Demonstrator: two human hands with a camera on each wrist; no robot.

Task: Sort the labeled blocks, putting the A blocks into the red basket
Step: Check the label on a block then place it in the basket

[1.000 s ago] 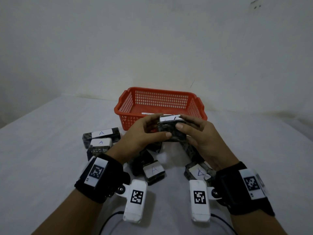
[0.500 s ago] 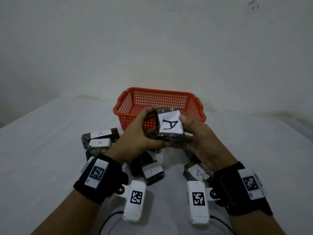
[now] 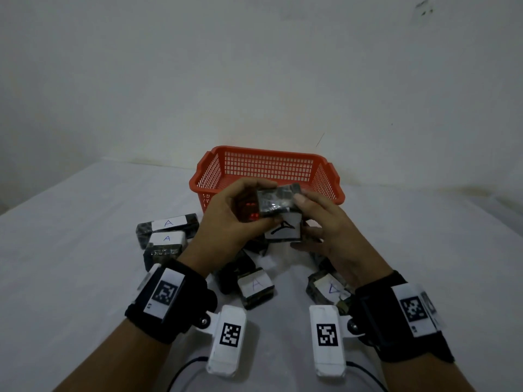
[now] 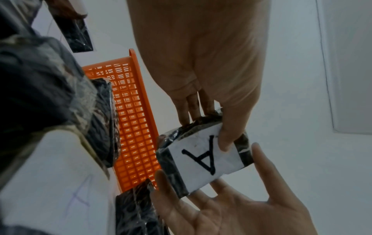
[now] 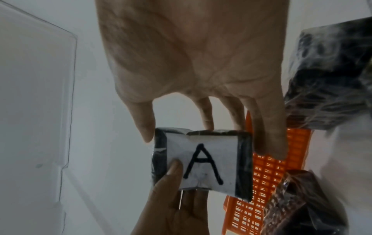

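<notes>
Block: A block [image 3: 278, 206] at frame centre, tipped since half a second ago, label now underneath.
Fingers: left hand [image 3: 230, 224] and right hand [image 3: 325, 224] both clasp it.
Basket: red basket [image 3: 266, 157] just behind; contents probably hidden.
Meaning: label checked, drop comes next.

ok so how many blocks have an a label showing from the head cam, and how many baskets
held A block: 1
loose A blocks: 4
red basket: 1
total: 6
The unlabelled dark blocks near the hands are partly hidden and not counted.
</notes>
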